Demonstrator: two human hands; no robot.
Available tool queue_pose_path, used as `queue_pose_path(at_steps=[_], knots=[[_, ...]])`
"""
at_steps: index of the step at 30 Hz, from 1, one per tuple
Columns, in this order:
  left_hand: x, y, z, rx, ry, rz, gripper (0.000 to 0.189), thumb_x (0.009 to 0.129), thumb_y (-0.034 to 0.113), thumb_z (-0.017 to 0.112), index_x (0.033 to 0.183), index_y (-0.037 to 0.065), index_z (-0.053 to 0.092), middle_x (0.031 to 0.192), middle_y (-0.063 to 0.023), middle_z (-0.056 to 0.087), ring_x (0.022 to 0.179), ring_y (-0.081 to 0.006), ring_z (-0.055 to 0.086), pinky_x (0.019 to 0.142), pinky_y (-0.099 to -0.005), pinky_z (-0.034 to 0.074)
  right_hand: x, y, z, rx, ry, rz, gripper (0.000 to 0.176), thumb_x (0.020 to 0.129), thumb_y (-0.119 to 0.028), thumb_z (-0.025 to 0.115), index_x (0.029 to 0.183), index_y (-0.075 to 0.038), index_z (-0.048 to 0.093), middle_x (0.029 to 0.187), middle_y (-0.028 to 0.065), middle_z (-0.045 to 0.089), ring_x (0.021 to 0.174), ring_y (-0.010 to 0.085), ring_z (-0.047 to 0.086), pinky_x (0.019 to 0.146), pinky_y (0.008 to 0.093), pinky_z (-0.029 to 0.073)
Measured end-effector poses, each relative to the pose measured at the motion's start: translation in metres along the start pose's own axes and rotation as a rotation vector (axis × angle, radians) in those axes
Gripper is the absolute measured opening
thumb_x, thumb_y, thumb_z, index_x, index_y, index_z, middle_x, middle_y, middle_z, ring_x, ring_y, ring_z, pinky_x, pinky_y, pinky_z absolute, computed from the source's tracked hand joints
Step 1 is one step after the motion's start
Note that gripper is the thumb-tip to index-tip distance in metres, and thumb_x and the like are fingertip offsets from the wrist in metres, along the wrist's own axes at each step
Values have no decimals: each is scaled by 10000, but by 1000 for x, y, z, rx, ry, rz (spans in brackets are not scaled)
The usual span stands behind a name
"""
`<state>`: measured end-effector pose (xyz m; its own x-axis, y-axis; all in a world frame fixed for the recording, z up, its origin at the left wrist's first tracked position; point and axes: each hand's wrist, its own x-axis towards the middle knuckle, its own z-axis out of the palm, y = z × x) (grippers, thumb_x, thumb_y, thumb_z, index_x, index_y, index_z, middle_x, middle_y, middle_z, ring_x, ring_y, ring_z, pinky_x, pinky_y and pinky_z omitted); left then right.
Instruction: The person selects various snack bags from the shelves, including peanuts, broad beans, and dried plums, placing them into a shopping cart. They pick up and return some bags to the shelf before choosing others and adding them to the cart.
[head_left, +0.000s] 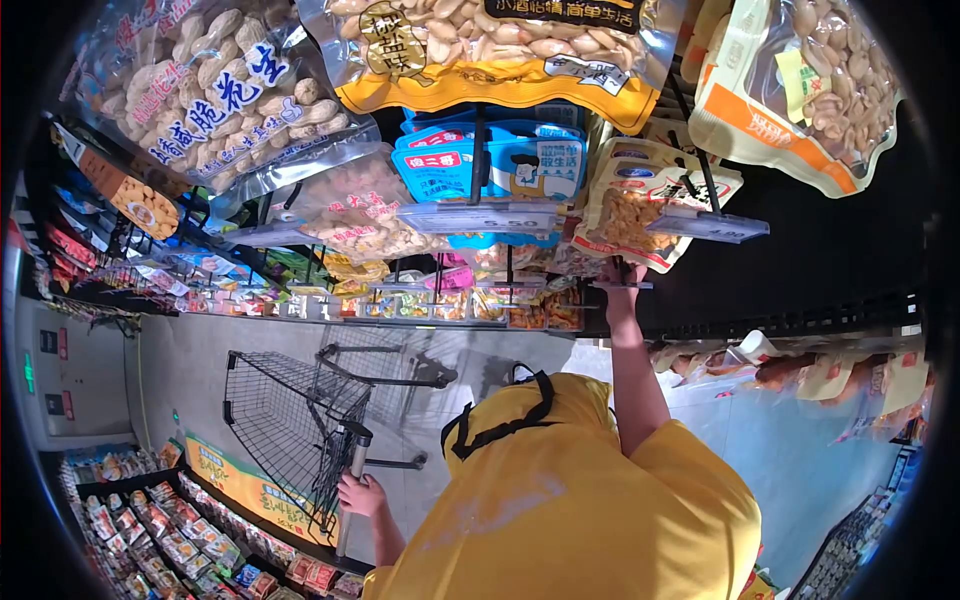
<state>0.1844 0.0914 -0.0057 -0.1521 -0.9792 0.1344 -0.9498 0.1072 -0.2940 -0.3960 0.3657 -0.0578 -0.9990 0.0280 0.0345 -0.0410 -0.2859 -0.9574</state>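
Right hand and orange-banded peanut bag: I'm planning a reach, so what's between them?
Between right hand and bag: a snack packet and a price tag, head view.

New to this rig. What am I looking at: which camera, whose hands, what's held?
No robot here: it's a person in a yellow top, working bare-handed. The single picture comes from a camera on their head, facing forward and down. Its wide lens bends the edges, so the top sits at the bottom of the view.

Their left hand grips the handle of a wire cart standing on the floor. Their right hand is raised to the rack, just below a red-edged packet; it is partly hidden, so I can't tell if it holds anything. Nut bags and blue packets hang nearby.
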Motion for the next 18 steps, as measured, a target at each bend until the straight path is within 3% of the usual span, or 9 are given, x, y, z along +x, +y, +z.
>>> queue_pose_path(at_steps=[4,6,7,9,13,15,18], knots=[[-10,3,-1,-22,16,31,453,738,336,602,1152,176,512,987,-72,506,966,-285,501,863,-475,354,-10,-4,2,-27,73,35,366,884,-137,634,1122,-152,357,930,37,540,708,117,558,607,254,452],[-14,4,-3,-42,12,48,450,741,331,601,1152,170,512,1000,-73,510,975,-286,500,864,-479,353,-20,-39,18,29,102,240,252,916,-157,572,1098,-159,399,905,25,555,702,111,561,617,275,458],[-16,4,-4,-64,11,67,447,744,325,600,1151,164,512,1013,-73,514,984,-287,498,864,-483,352,-20,-42,15,26,98,243,252,916,-157,572,1098,-159,399,905,25,555,702,111,561,617,275,458],[-17,6,-10,-85,-16,77,440,748,323,594,1149,160,514,1023,-73,518,986,-289,499,862,-489,352,-20,-46,8,146,-9,485,132,948,-187,498,1067,-163,447,891,7,566,705,116,578,637,286,461],[-19,1,-2,-129,-83,102,418,761,317,574,1142,153,521,1028,-76,524,981,-294,501,850,-504,352,-23,-47,5,83,61,523,112,967,-214,450,1052,-163,501,914,5,602,733,131,605,658,287,462],[-22,1,1,-142,-77,111,408,766,316,567,1137,152,523,1025,-77,526,979,-295,502,844,-508,353,-23,-39,-4,171,75,507,167,959,-164,457,1104,-140,535,917,17,635,738,123,613,614,269,463],[-27,4,-2,-157,-63,122,392,775,316,554,1129,151,524,1020,-79,528,978,-299,503,837,-513,355,-26,-27,-18,174,85,473,166,926,-102,470,1067,-130,552,903,23,634,709,116,607,599,257,458]])
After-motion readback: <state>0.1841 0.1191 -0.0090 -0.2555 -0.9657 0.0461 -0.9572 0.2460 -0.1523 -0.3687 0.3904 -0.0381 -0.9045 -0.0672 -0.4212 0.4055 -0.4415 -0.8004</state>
